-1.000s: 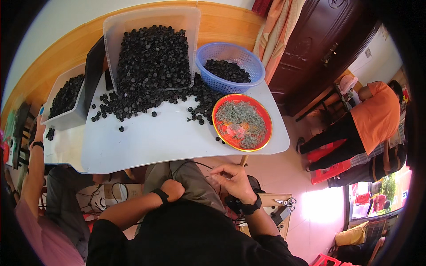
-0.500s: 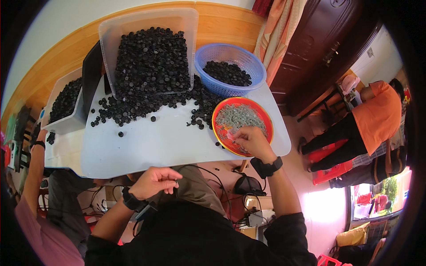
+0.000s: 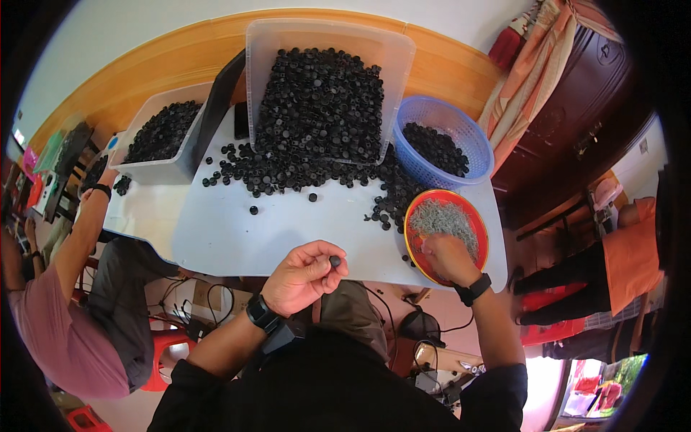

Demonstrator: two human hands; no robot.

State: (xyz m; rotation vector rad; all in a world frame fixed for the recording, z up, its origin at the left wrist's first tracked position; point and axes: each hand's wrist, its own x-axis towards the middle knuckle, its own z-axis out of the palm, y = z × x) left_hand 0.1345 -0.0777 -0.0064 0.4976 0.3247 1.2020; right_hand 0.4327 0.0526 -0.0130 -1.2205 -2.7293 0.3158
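Note:
My left hand (image 3: 301, 279) is raised at the table's front edge, palm turned up. Between its thumb and fingers it pinches a small round black plastic cap (image 3: 335, 261). Over on the right, my right hand (image 3: 453, 259) reaches down into a red bowl (image 3: 483, 229) with a yellow rim. Its fingertips are at the thin silver metal pieces (image 3: 441, 217) heaped there, too small to name; whether it grips any is hidden. Loose black caps (image 3: 389, 205) lie on the table just left of the bowl.
A clear bin (image 3: 399, 65) tipped toward me spills black caps onto the white table (image 3: 288, 234). Behind the bowl stands a blue basket (image 3: 479, 144) of caps. To the left, a co-worker's arm (image 3: 90, 216) reaches to another bin (image 3: 183, 147). Cables hang below the table.
The view has swung left, so the table sits further right. My left hand has risen toward the table edge and the black cap now shows plainly. My right hand remains in the bowl, deeper among the pieces.

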